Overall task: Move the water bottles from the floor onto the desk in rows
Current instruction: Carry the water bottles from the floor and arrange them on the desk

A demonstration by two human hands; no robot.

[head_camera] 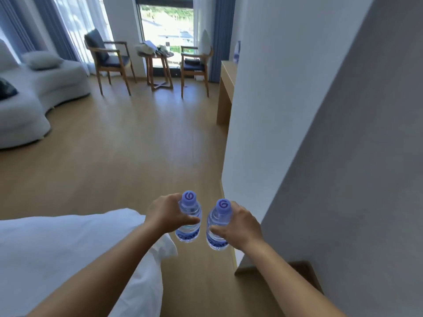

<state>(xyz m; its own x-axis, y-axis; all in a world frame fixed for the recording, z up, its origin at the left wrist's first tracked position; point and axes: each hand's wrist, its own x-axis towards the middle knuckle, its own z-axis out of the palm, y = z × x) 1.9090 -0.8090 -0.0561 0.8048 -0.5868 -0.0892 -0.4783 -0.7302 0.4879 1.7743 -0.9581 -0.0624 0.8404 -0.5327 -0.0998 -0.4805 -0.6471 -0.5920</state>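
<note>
Clear plastic, soft-walled and full, is what we have in each fist: our left hand is wrapped around the shoulder of the left water bottle, thumb across its front, and our right hand is closed the same way around the right water bottle. Both bottles are upright, capped in pale purple, off the wooden floor and carried close together, nearly touching. The desk shows only as a light wooden edge far ahead, mostly hidden behind the white wall corner, so we judge the carry is only under way and no row can be seen yet. The main risk, as we see it, is the narrow passage: the white bed crowds our left arm and the wall corner sits just beside our right, and a brush against either could knock a bottle askew in a grip that holds high on the neck rather than around the middle. A squeeze on thin plastic may also let a bottle slide down through the fingers (the caps look sealed, so a spill seems unlikely). Bottles swinging into each other could loosen both holds at once.
</note>
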